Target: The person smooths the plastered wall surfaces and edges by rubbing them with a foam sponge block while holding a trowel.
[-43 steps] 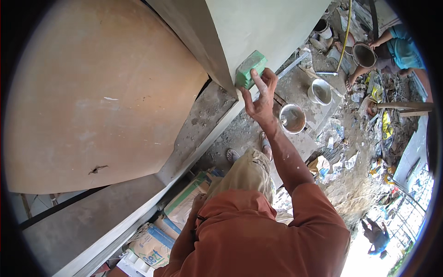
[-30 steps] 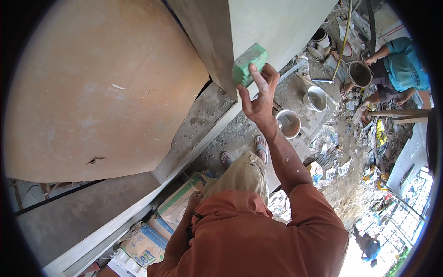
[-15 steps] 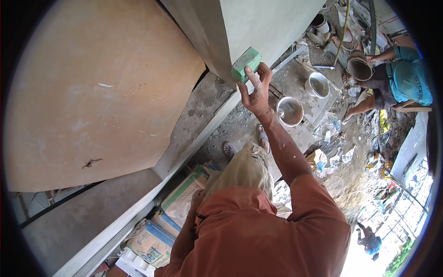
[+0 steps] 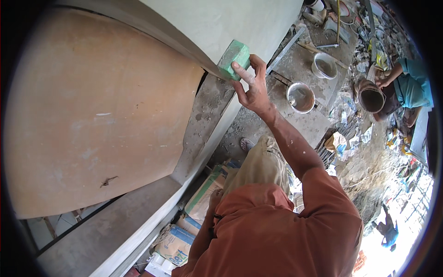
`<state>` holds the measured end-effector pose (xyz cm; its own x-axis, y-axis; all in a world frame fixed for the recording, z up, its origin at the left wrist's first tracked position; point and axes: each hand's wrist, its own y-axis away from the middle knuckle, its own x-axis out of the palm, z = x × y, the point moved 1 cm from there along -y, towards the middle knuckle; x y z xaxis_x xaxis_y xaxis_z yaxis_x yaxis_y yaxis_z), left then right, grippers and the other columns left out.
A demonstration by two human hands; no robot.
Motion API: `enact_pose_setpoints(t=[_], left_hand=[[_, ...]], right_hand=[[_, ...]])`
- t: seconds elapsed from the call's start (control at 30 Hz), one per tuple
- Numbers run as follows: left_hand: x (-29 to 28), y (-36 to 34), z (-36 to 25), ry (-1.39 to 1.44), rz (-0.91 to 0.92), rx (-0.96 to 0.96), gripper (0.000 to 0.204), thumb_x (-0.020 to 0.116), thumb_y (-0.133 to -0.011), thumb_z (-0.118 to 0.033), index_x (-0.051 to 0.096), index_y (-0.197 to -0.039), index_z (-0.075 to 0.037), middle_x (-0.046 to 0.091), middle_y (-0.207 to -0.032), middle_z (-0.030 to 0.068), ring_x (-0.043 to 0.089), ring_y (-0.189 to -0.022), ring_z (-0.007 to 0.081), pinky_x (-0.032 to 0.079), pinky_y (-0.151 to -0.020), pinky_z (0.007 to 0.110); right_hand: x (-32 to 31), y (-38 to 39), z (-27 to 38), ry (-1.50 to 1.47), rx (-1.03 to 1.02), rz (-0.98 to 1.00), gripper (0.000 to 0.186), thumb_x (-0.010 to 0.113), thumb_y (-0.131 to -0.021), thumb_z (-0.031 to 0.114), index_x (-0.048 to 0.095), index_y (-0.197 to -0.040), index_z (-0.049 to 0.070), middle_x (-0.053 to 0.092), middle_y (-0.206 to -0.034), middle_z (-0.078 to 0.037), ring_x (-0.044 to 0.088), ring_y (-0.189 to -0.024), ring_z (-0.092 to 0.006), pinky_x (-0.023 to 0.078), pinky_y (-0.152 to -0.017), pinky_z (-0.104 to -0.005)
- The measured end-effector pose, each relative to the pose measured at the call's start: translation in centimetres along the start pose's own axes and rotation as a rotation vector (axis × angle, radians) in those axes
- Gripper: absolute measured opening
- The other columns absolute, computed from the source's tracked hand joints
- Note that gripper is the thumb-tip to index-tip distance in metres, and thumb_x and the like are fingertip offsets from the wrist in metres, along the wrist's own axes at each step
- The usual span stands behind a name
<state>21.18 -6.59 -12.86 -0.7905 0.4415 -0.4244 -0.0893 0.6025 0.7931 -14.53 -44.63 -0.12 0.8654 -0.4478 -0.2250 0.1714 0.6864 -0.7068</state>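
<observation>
My right hand (image 4: 253,90) grips a green block (image 4: 234,57), sponge-like with pale, dusty faces. Thumb and fingers press on its sides. The block lies against the lower corner of a smooth grey-white plastered wall (image 4: 240,21), close to where that wall meets the ledge. Down beside my waist is my left hand (image 4: 215,197), partly covered by my body. Its fingers are too hidden to make out.
A large tan board (image 4: 101,115) leans at left above a concrete ledge (image 4: 200,115). Metal pans (image 4: 301,98) and a white bucket (image 4: 324,66) stand on the floor. Paper sacks (image 4: 175,244) lie below me. At right, a person in teal (image 4: 413,83) handles a bucket (image 4: 371,97) amid rubble.
My view has shifted, and the scene appears displaced. My right hand still holds the green block at the wall's corner. The person in teal has bent lower with the bucket.
</observation>
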Motion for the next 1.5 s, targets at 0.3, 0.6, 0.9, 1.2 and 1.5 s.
enact_pose_setpoints(t=[0.3,0.6,0.9,1.2,1.5], left_hand=[[-0.3,0.0,-3.4,-0.053,0.017,-0.049,0.036,0.057,-0.102,-0.025,0.067,-0.122,0.004,0.071,-0.119,0.0208,0.067,-0.113,0.0313,0.05,-0.097,0.038],[-0.3,0.5,-2.5,-0.073,-0.015,-0.071,0.037,0.057,-0.102,-0.028,0.069,-0.12,0.003,0.071,-0.118,0.0212,0.068,-0.111,0.0335,0.051,-0.095,0.041],[0.0,-0.7,-0.7,-0.048,0.011,0.04,0.039,0.059,-0.101,-0.031,0.069,-0.12,0.002,0.072,-0.114,0.0202,0.069,-0.108,0.033,0.052,-0.093,0.041],[-0.1,-0.3,-2.1,-0.026,0.02,0.016,0.039,0.06,-0.102,-0.03,0.068,-0.121,0.002,0.073,-0.116,0.0177,0.07,-0.106,0.0268,0.053,-0.092,0.037],[0.7,-2.0,-1.7,-0.009,-0.022,-0.042,0.046,0.061,-0.099,-0.033,0.066,-0.125,0.004,0.072,-0.117,0.0208,0.069,-0.109,0.0295,0.052,-0.093,0.038]], right_hand=[[-2.0,3.8,-5.2,0.123,0.286,-0.069,0.072,0.079,-0.083,0.002,0.053,-0.147,0.02,0.042,-0.133,-0.023,0.052,-0.121,-0.0381,0.049,-0.101,-0.0472],[-0.5,1.4,-2.8,0.001,0.126,-0.02,0.07,0.077,-0.083,0.001,0.058,-0.145,0.029,0.042,-0.137,-0.031,0.052,-0.12,-0.0455,0.048,-0.103,-0.0473],[-2.2,-3.1,2.7,-0.099,-0.019,-0.025,0.078,0.078,-0.081,-0.003,0.052,-0.15,0.022,0.042,-0.137,-0.023,0.05,-0.125,-0.0399,0.046,-0.105,-0.0479],[-3.3,1.7,-5.7,0.12,0.279,-0.024,0.071,0.077,-0.082,-0.001,0.055,-0.147,0.019,0.045,-0.128,-0.026,0.053,-0.115,-0.0407,0.049,-0.097,-0.044],[-2.2,-8.3,7.8,-0.023,-0.063,0.0,0.077,0.08,-0.081,0.003,0.047,-0.151,0.011,0.044,-0.131,-0.024,0.05,-0.116,-0.0356,0.044,-0.101,-0.0451]])
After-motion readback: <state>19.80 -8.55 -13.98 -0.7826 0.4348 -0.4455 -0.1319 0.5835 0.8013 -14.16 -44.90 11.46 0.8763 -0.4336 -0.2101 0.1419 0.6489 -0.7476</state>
